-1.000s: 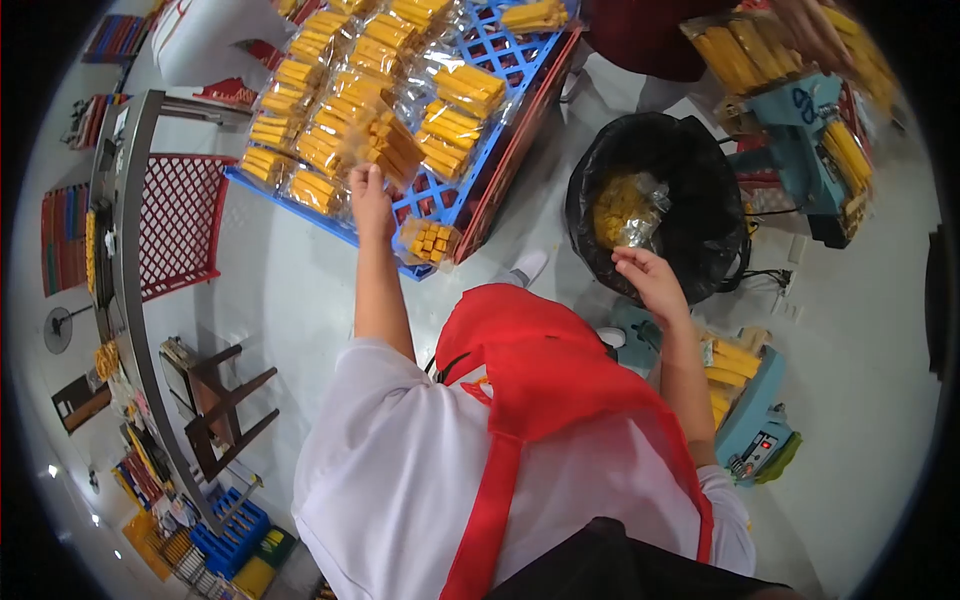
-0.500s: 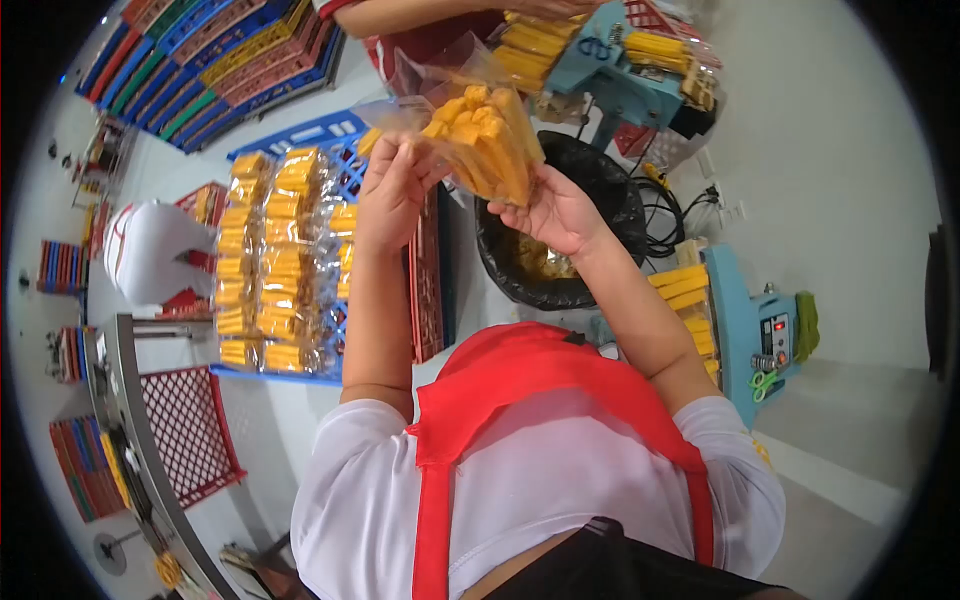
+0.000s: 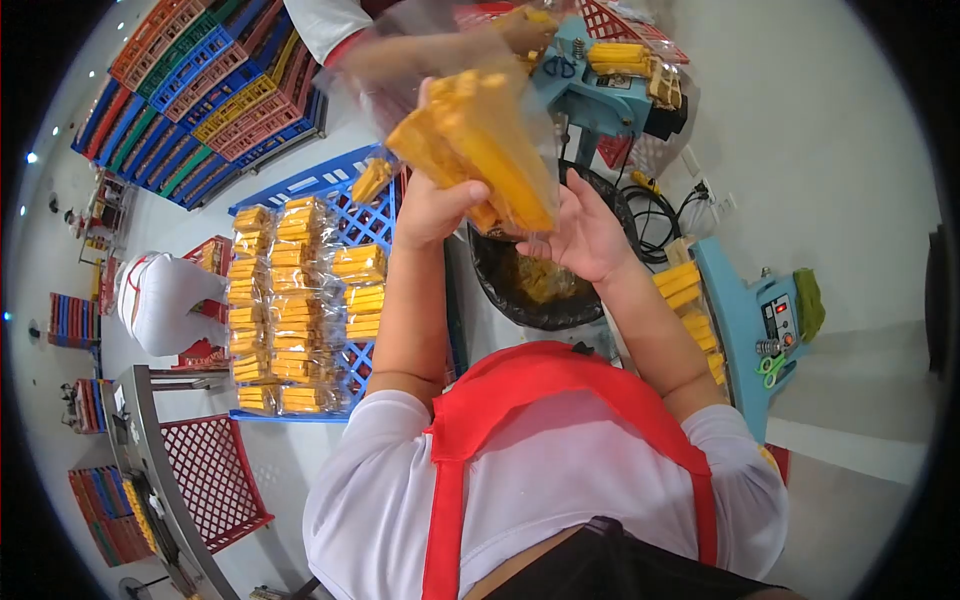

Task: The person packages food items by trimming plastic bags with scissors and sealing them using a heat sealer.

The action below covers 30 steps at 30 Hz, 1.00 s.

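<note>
My left hand (image 3: pixel 435 210) grips a clear plastic bag of yellow stick-shaped snacks (image 3: pixel 485 140), thumb across its near side. The bag leans in front of me, and its upper part is blurred by motion. Beside the bag's lower right corner is my right hand (image 3: pixel 592 238), thumb and fingers apart. Whether its fingertips touch the plastic, I cannot tell. Below the hands stands a bin lined with a black bag (image 3: pixel 490 285), with yellowish scraps inside.
Several filled bags (image 3: pixel 295 310) lie in rows on a blue crate (image 3: pixel 375 225) to the left. A light-blue machine (image 3: pixel 735 310) with yellow sticks stands at right, another machine (image 3: pixel 600 100) ahead. A co-worker's arm (image 3: pixel 440 55) reaches across the top. Stacked crates (image 3: pixel 200 80) fill the upper left.
The bag has turned more upright and come closer, with my left hand now lower on it. My right hand has loosened from the bag's lower corner. A small bag shows on the blue crate's far end.
</note>
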Each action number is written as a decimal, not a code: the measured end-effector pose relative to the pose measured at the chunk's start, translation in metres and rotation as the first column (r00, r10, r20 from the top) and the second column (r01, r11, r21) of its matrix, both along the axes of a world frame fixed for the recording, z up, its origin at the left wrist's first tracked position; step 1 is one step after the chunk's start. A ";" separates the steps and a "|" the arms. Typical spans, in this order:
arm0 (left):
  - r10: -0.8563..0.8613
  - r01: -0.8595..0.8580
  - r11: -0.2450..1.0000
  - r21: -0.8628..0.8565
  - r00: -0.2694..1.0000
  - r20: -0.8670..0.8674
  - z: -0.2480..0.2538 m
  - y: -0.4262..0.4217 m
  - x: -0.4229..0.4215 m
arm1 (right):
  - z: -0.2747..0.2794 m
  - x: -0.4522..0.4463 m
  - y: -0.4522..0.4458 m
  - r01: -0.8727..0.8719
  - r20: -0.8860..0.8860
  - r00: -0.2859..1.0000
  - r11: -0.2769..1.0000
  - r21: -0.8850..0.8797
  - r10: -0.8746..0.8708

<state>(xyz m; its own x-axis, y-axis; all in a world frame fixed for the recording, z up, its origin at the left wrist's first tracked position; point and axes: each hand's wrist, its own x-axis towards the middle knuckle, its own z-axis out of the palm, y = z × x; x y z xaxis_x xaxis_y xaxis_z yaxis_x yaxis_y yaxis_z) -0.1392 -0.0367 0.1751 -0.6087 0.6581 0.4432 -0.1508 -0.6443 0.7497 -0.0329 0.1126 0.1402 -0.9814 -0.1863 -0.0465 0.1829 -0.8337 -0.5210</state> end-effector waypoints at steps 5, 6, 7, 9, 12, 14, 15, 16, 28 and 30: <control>0.044 -0.051 0.998 -0.034 0.982 -0.183 0.012 0.012 0.004 | -0.003 -0.003 0.000 -0.086 -0.218 0.974 0.988 -0.131 0.056; 0.189 -0.208 0.975 -0.075 0.960 -0.207 0.013 0.015 0.006 | 0.006 -0.003 -0.005 0.179 -0.215 0.959 0.983 -0.034 -0.182; 0.309 -0.333 0.942 -0.034 0.904 -0.296 0.011 0.020 0.005 | 0.012 -0.003 -0.008 0.430 -0.236 0.883 0.901 0.059 -0.406; 0.247 -0.251 0.968 0.006 0.947 -0.203 0.008 0.025 0.013 | 0.010 -0.008 -0.013 0.641 -0.429 0.747 0.722 0.260 -0.508; 0.098 -0.095 0.989 0.114 0.995 -0.018 0.008 0.024 0.018 | 0.012 -0.006 -0.019 0.825 -0.648 0.563 0.385 0.412 -0.512; 0.166 -0.166 0.986 -0.003 0.986 0.025 0.009 0.023 0.014 | 0.021 0.001 -0.012 0.894 -0.917 0.396 -0.251 0.371 0.055; 0.136 -0.138 0.990 0.012 0.986 0.096 0.001 0.023 0.007 | 0.021 0.005 -0.013 0.908 -0.908 0.410 -0.130 0.398 0.084; 0.144 -0.145 0.989 0.011 0.985 0.096 -0.001 0.020 0.007 | 0.018 0.006 -0.012 0.909 -0.908 0.410 -0.123 0.399 0.087; -0.005 0.038 0.996 -0.082 0.929 0.371 -0.009 0.019 0.023 | 0.034 0.012 -0.013 0.549 -0.424 0.822 0.728 0.410 -0.380; -0.006 0.055 0.991 -0.124 0.930 0.367 -0.026 0.021 0.014 | 0.036 0.015 -0.015 0.588 -0.487 0.795 0.659 0.469 -0.362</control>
